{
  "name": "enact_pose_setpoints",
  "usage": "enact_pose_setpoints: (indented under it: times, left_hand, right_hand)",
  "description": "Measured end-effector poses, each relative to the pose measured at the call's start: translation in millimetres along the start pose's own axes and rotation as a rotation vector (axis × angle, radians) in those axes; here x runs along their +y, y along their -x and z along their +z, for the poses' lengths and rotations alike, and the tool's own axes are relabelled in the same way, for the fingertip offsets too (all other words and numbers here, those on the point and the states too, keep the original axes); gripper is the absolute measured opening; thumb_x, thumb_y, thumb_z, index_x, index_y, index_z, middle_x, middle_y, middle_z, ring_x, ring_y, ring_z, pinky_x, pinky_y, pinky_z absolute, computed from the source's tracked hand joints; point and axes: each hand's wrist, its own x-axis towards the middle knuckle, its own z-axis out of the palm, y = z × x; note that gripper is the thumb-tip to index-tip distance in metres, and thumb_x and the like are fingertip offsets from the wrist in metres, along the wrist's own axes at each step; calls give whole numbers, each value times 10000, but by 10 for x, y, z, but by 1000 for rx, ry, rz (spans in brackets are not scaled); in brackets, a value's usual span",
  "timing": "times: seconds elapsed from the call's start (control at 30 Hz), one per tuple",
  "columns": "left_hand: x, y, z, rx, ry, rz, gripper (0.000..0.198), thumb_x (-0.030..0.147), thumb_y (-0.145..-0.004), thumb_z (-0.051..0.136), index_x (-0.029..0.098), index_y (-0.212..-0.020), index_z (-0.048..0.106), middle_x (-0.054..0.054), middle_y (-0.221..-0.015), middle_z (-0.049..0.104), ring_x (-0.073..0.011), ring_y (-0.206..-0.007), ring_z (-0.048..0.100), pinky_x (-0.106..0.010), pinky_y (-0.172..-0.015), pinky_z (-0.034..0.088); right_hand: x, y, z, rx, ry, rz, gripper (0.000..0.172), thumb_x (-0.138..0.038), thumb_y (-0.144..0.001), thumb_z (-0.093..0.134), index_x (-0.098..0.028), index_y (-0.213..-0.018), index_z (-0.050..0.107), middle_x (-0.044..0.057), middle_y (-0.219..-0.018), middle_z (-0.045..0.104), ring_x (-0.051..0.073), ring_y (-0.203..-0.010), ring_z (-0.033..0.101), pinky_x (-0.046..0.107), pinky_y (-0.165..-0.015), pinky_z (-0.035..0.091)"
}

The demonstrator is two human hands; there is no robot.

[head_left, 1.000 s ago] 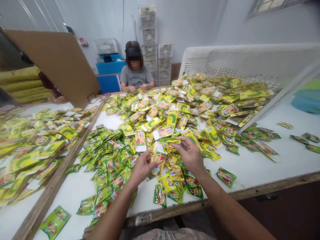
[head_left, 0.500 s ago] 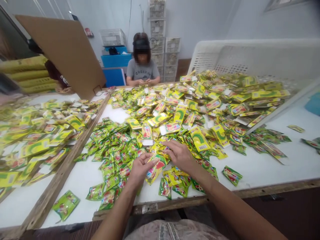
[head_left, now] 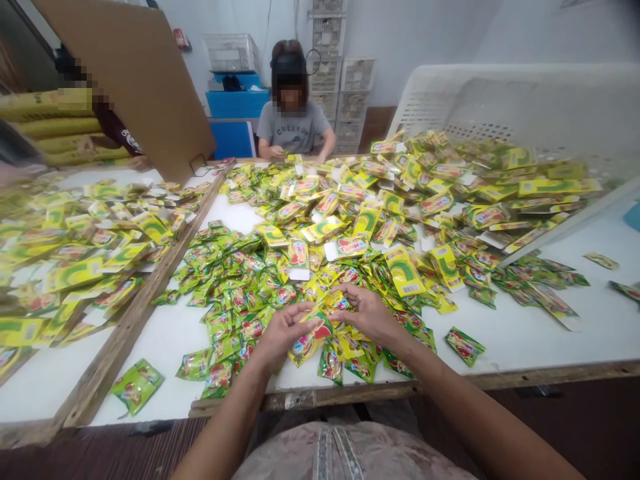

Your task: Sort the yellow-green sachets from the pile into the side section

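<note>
Between the thumb and fingers of my left hand (head_left: 283, 337) is a small yellow carton (head_left: 306, 345), tilted, with a red watermelon slice and lettering on its face. Close to the carton's upper end is my right hand (head_left: 367, 313), its fingers bent and thumb drawn in. Whatever lies between those fingertips blends into the yellow and green behind it. Around both hands spread shiny green sachets (head_left: 240, 303), and several yellowish sachets (head_left: 349, 345) lie under my right hand. Just beyond, the yellow cartons (head_left: 405, 272) are heaped, some with white end flaps open.
A white perforated crate (head_left: 425, 100) lies tipped at the right, cartons spilling from it. A wooden strip (head_left: 135, 320) divides the white table (head_left: 170, 373); more cartons (head_left: 75, 273) cover the left side. Opposite sits a co-worker (head_left: 293, 127). A cardboard sheet (head_left: 135, 87) stands at left.
My view has tilted slightly down. The right hand's fingers have come closer to the carton's upper end, while the left keeps its hold. The co-worker's hands have moved apart.
</note>
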Motion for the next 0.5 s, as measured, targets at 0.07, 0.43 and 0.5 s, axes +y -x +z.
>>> enact_pose_setpoints:
  times: [0.07,0.43,0.5]
  left_hand:
    - [0,7,-8,-10,42,-31,477,243,-557,812,129,-980,622,-47,-784,719,-149,-666,658,-252,-679,495]
    - [-39,11,20,17,29,52,473,270,-608,779,151,-1047,649,-79,-925,721,-213,-848,665,-291,-771,488]
    - [-46,13,40,25,-11,107,488,278,-626,766,162,-1083,640,-87,-1007,704,-235,-953,638,-318,-844,471]
  right_hand:
    - [-34,33,-6,-21,42,-4,368,-305,-680,690,-198,-1021,604,5,-828,661,170,-745,596,275,-660,460]
    - [-199,126,-21,-86,61,-66,216,-347,-837,524,-189,-933,635,32,-884,644,172,-839,588,280,-741,451]
    - [-179,110,6,54,133,-81,209,-349,-833,527,-177,-818,643,46,-851,624,176,-830,572,289,-741,442]
